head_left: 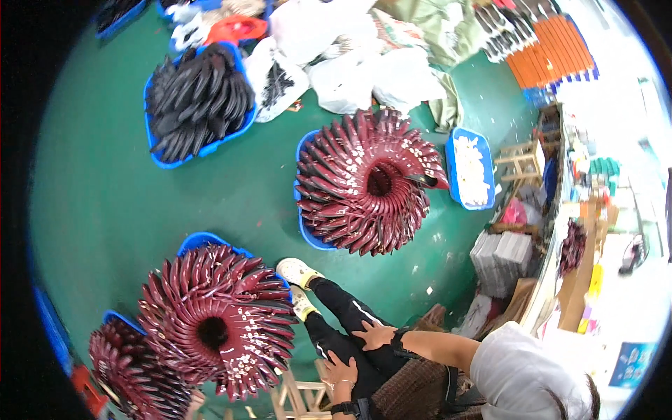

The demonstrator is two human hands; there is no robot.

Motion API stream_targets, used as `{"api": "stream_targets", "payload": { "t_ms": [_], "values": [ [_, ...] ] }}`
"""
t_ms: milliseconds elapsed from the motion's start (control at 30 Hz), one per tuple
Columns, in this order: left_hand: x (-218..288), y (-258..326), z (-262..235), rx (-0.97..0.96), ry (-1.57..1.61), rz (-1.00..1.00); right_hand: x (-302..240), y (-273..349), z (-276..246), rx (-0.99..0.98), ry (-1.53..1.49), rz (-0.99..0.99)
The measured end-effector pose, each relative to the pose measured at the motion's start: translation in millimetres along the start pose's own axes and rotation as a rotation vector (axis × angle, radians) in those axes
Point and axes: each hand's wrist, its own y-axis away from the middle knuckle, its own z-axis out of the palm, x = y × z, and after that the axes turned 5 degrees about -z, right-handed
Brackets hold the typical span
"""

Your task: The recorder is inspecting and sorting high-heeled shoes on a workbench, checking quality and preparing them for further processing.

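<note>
My right hand lies with its fingers spread on my right thigh, in black trousers with a white stripe. On the other thigh rests my left hand, fingers apart; a dark band is round each wrist. Neither hand holds anything. Left of my legs, glossy dark-red curved pieces, like shoe soles, are fanned in a ring-shaped pile over a blue basket. Another such pile rises from a blue basket beyond my feet. White specks dot both piles.
A smaller dark-red pile stands at the lower left. Farther off are a blue basket of black pieces, white bags and a blue bin with white bits. A wooden stool is near my left hand; a cluttered bench runs along the right.
</note>
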Motion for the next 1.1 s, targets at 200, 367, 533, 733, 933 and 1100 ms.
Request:
{"api": "stream_targets", "payload": {
  "t_ms": [200,367,533,733,933,1100],
  "values": [
    [-85,-10,4,0.289,0.023,0.456,20,79,22,0.050,-0.245,-0.092],
    [40,-25,-66,0.236,-0.292,0.738,82,127,71,0.268,-0.569,-0.174],
    [172,13,-110,0.167,-0.530,0.830,138,202,172,0.493,-1.090,-0.075],
    [253,33,-124,0.119,-0.548,0.722,172,195,285,0.482,-1.589,-0.084],
    [150,48,-131,0.136,-0.238,0.418,205,158,315,0.646,-1.321,-0.012],
    [217,143,-18,0.236,-0.083,0.714,303,155,337,0.901,-1.406,-0.254]
  ]
}}
